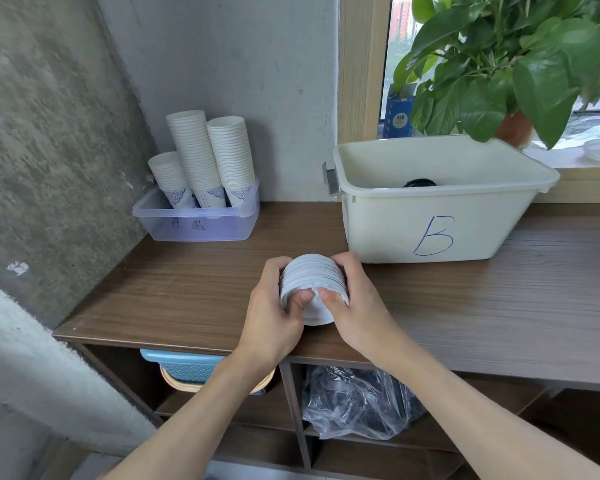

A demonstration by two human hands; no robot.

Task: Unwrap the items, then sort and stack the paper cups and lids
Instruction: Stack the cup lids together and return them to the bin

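Stack of lids is held on its side just above the worktop, at centre of view, near the front edge. Whether it rests on the surface cannot be told.

Risks, as judged:
- If the thin wrap gives way suddenly, the lids could fan out and spill. With the front edge this close at 6 o'clock, some could drop to the shelf where the plastic bag lies.
- The stack is clamped only from its two sides. If that side pressure is eased while the thumbs pull, the middle lids may buckle out of line.
- A hard pull towards 2 o'clock could knock the stack against the bin marked B, which stands just beside the right hand.

Hand pose:
- Left hand is wrapped round the stack from 9 o'clock and right hand from 3 o'clock, both forearms coming in from 6 o'clock.
- The fingers are curled over the far side of the stack. The thumbs are bent inward and meet tip to tip on the near face, where a crinkle of what looks like wrap is pinched between them.

The paper cups are stacked in three columns in the purple tray at 10 o'clock, well apart from the hands. A dark object lies in the bin and is not identifiable.
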